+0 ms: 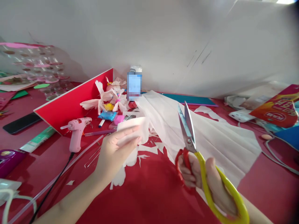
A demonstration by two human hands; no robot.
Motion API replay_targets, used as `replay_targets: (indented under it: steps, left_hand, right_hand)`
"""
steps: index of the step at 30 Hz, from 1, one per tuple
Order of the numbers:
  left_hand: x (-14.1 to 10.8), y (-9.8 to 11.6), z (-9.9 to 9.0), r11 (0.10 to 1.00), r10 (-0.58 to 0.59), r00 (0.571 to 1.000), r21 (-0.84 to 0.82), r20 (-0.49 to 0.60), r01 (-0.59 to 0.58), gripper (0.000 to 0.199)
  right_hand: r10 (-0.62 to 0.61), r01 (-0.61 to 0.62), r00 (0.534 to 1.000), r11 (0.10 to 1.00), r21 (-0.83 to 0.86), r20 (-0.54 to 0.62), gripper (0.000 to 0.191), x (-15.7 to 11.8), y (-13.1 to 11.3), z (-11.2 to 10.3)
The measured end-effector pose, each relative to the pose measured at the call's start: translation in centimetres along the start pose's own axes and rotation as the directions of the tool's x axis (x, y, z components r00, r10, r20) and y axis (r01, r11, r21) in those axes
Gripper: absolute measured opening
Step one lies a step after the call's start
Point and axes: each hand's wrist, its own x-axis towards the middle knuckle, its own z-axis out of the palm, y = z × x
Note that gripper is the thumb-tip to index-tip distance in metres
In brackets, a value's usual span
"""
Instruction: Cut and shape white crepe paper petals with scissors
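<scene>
Between the thumb and fingers of my left hand is a folded piece of white paper, thin and soft-looking, raised above the table. My right hand grips a pair of scissors with one red and one yellow handle. The blades point up and away from me, slightly parted, with nothing between them. A large creased sheet of white tissue-like paper spreads behind the scissors. Cut white petal shapes and scraps lie below my left hand.
On the left lie a pink glue gun with a black cord and a clear stick. Pale paper flowers rest against a red board. A phone stands at the back. An orange snack bag and cables are at the right.
</scene>
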Motion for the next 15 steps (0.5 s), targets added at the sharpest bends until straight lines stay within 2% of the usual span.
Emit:
replay_targets:
  steps: [2, 3, 4, 5, 6, 7, 8, 9, 10, 11, 12, 13, 15]
  left_hand:
    - [0.1, -0.1, 0.0, 1.000, 0.016, 1.000, 0.022, 0.002, -0.016, 0.032]
    - [0.1, -0.2, 0.0, 0.999, 0.022, 1.000, 0.038, 0.000, -0.022, 0.032]
    - [0.2, -0.3, 0.0, 0.999, 0.019, 1.000, 0.050, 0.005, -0.019, 0.033]
    - [0.3, -0.4, -0.1, 0.999, 0.010, 1.000, 0.053, 0.015, -0.010, 0.033]
    - [0.5, -0.6, -0.2, 0.999, -0.002, 1.000, 0.048, 0.027, 0.000, 0.033]
    - [0.8, -0.8, -0.3, 0.999, -0.005, 1.000, 0.036, 0.031, 0.004, 0.032]
    - [1.2, -1.1, -0.5, 1.000, 0.002, 1.000, 0.020, 0.024, -0.002, 0.030]
    - [1.6, -1.4, -0.7, 1.000, 0.015, 1.000, 0.002, 0.004, -0.015, 0.028]
    - [2.1, -1.7, -0.9, 0.999, 0.025, 0.999, -0.023, -0.026, -0.026, 0.026]
    - [2.7, -2.0, -1.2, 0.998, 0.008, 0.999, -0.061, -0.051, -0.011, 0.026]
    - [3.3, -2.2, -1.5, 0.992, -0.039, 0.997, -0.120, -0.059, 0.032, 0.027]
    - [3.8, -2.3, -1.8, 0.976, -0.098, 0.994, -0.199, -0.056, 0.085, 0.028]
    - [4.6, -2.3, -2.2, 0.914, -0.206, 0.979, -0.358, -0.002, 0.192, 0.033]
  right_hand:
    - [0.065, -0.076, 0.991, 0.993, 0.087, 0.119, 0.072, -0.2, -0.4, 1.5]
    - [0.055, -0.059, 0.991, 0.998, 0.027, 0.121, 0.070, -0.2, -0.7, 1.7]
    - [0.031, -0.021, 0.994, 0.995, -0.095, 0.106, 0.068, -0.1, -1.0, 1.5]
    - [-0.027, 0.039, 0.999, 0.961, -0.272, 0.045, 0.065, 0.2, -1.3, 0.9]
    - [-0.100, 0.086, 0.995, 0.873, -0.480, -0.003, 0.064, 0.6, -1.5, 0.1]
    - [-0.162, 0.073, 0.984, 0.737, -0.671, -0.070, 0.062, 1.2, -1.6, -0.9]
    - [-0.269, 0.006, 0.944, 0.589, -0.808, -0.190, 0.061, 1.8, -1.6, -1.9]
    - [-0.362, -0.067, 0.895, 0.469, -0.881, -0.260, 0.061, 2.4, -1.3, -2.9]
    - [-0.430, -0.123, 0.856, 0.371, -0.920, -0.287, 0.059, 3.0, -0.9, -3.8]
    - [-0.482, -0.178, 0.819, 0.303, -0.936, -0.311, 0.058, 3.6, -0.4, -4.6]
    - [-0.505, -0.215, 0.801, 0.259, -0.942, -0.322, 0.056, 4.1, 0.2, -5.2]
    - [-0.524, -0.239, 0.788, 0.224, -0.945, -0.323, 0.053, 4.5, 0.8, -5.6]
    - [-0.542, -0.231, 0.802, 0.107, -0.967, -0.252, 0.046, 4.9, 1.8, -6.1]
